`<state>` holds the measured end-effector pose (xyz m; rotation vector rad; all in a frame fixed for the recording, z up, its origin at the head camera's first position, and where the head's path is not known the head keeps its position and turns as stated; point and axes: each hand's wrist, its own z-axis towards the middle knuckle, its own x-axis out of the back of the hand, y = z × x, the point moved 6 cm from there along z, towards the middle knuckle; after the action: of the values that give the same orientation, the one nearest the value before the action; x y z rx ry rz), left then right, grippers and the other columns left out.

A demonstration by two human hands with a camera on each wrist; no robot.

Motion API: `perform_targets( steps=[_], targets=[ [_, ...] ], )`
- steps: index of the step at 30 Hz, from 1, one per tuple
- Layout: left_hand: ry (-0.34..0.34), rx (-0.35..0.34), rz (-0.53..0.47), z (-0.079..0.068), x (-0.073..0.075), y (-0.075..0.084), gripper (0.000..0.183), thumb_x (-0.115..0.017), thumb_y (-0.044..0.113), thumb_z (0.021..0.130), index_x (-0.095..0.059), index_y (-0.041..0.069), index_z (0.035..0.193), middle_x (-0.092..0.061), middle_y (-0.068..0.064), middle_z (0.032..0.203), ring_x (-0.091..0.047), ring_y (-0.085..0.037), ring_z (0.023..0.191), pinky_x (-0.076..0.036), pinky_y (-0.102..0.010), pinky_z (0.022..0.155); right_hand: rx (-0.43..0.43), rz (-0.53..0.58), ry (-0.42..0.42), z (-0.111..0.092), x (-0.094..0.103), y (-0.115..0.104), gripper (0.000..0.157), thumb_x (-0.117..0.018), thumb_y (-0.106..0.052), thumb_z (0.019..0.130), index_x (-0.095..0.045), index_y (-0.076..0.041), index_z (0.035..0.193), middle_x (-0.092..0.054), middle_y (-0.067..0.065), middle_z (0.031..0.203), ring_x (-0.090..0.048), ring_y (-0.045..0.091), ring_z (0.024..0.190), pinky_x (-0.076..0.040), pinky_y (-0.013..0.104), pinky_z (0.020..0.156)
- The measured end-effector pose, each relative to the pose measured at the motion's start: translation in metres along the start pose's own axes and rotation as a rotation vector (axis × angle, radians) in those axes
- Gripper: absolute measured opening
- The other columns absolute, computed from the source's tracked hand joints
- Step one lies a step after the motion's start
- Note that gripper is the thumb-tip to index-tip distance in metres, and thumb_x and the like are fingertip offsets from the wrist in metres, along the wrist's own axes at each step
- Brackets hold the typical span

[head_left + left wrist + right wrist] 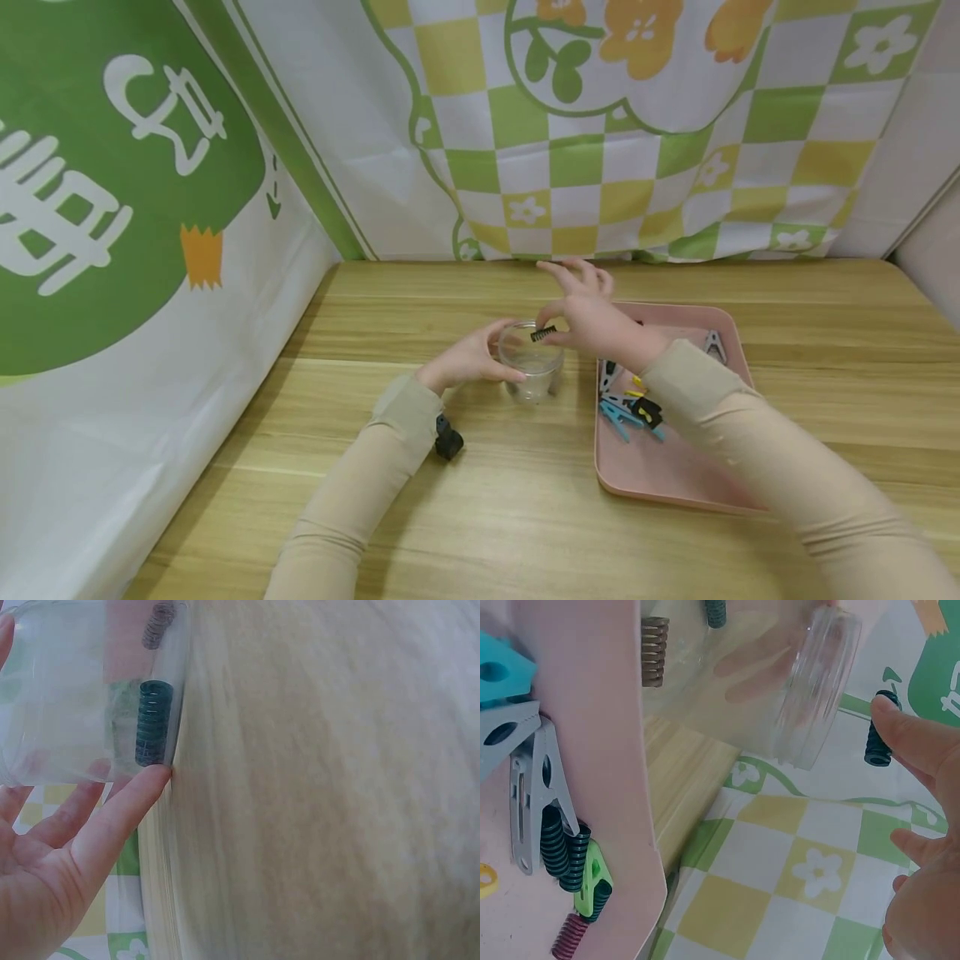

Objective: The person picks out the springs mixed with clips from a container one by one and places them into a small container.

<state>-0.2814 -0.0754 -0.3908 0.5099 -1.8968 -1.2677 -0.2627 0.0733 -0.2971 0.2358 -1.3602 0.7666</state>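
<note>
- The left hand point(471, 357) grips a clear jar point(531, 387) standing on the table point(487, 517), thumb on its near side.
- The right hand point(600, 325) pinches a dark spring point(543, 334) between thumb and finger, just above the jar's mouth.
- Inside the jar lie a green spring point(154, 724) and a brown spring point(655, 652).
- Rightward, a pink tray point(675, 483) holds clips point(617, 417) and more springs point(554, 841).
- Beyond hangs a checkered cloth point(637, 200).

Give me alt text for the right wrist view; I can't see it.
The right hand pinches a dark spring near the rim of a clear jar with two springs inside. At image left, a pink tray holds plastic clips and more springs.
</note>
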Motion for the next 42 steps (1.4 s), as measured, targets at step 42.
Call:
perform_targets(
  steps=[42],
  targets=[
    [0.001, 0.000, -0.012, -0.002, -0.001, 0.002, 0.085, -0.075, 0.010, 0.080, -0.026, 0.021, 0.149, -0.041, -0.016, 0.143, -0.051, -0.033, 0.120, -0.051, -0.039, 0.086, -0.074, 0.050, -0.054, -0.010, 0.004, 0.013, 0.027, -0.075, -0.030, 0.081, -0.071, -0.015, 0.104, -0.014, 0.021, 0.155, -0.003, 0.046, 0.138, -0.005, 0.068, 0.101]
  ],
)
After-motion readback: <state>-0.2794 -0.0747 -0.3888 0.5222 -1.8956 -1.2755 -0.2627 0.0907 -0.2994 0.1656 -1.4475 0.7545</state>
